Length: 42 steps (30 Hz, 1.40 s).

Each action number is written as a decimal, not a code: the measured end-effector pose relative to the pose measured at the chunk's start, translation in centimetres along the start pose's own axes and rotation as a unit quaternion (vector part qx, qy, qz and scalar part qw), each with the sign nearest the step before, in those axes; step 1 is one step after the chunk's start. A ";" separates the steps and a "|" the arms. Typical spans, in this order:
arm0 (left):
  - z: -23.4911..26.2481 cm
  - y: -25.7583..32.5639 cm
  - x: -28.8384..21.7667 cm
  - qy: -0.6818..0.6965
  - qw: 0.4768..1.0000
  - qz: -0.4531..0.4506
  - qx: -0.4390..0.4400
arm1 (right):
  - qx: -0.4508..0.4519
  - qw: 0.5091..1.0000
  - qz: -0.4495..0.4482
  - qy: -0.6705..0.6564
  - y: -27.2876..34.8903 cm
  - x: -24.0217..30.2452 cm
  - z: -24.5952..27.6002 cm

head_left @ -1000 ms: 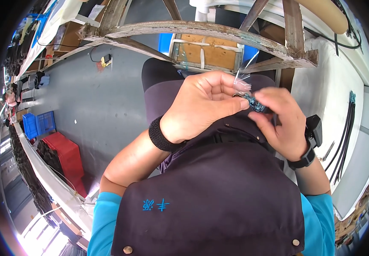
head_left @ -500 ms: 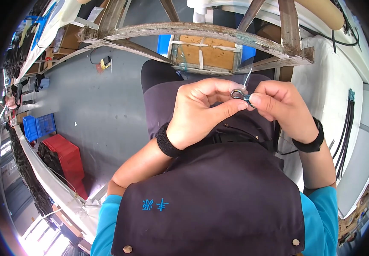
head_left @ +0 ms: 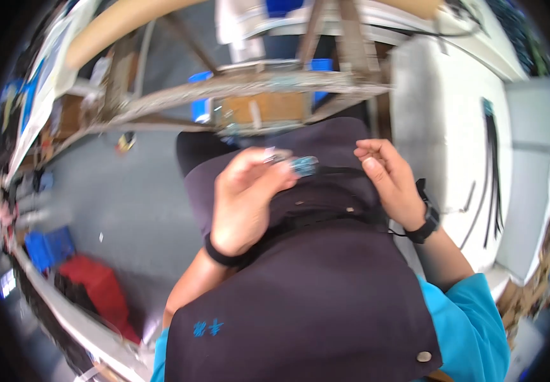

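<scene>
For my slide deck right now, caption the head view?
Seated person in dark apron: left hand pinches a small blue-green part; right hand apart, loosely curled, empty.

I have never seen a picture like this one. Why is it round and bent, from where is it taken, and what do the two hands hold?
The picture comes from a wide camera worn on a person's head, looking down, so straight lines bend near the rim. There is no machine, only a person's two bare hands above a dark apron. The left hand holds a small blue-green part at its fingertips; the picture is blurred, so I cannot tell what kind of part it is. The right hand, with a black wristband, is apart from it, fingers curled, and seems to hold nothing. Ahead stands a worn wooden frame. To the right is a white table with black strips on it. On the grey floor to the left is a red crate.
</scene>
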<state>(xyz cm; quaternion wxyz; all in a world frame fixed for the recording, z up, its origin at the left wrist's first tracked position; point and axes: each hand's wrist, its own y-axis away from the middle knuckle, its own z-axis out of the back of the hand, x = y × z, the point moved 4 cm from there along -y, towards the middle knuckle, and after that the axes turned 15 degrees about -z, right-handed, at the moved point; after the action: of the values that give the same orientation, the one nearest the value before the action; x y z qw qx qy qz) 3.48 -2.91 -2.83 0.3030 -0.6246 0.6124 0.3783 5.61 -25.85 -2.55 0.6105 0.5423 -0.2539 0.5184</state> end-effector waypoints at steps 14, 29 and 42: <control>-0.3 0.4 -0.7 0.076 0.997 0.004 -0.033 | -0.403 0.769 -0.304 0.393 8.4 -22.5 28.6; -0.1 1.3 -2.0 0.031 0.999 -0.016 -0.021 | 0.213 0.974 -0.020 0.081 -0.1 7.2 -1.6; -0.4 1.1 -1.8 0.032 0.999 -0.033 0.002 | 0.290 0.954 0.053 0.052 -3.3 8.9 -6.6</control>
<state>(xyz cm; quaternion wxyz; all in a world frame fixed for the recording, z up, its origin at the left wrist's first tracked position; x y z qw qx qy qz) 2.52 -2.35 -1.05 0.2972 -0.6554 0.6016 0.3466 9.91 -16.10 2.04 0.4107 0.6538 -0.0888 0.6292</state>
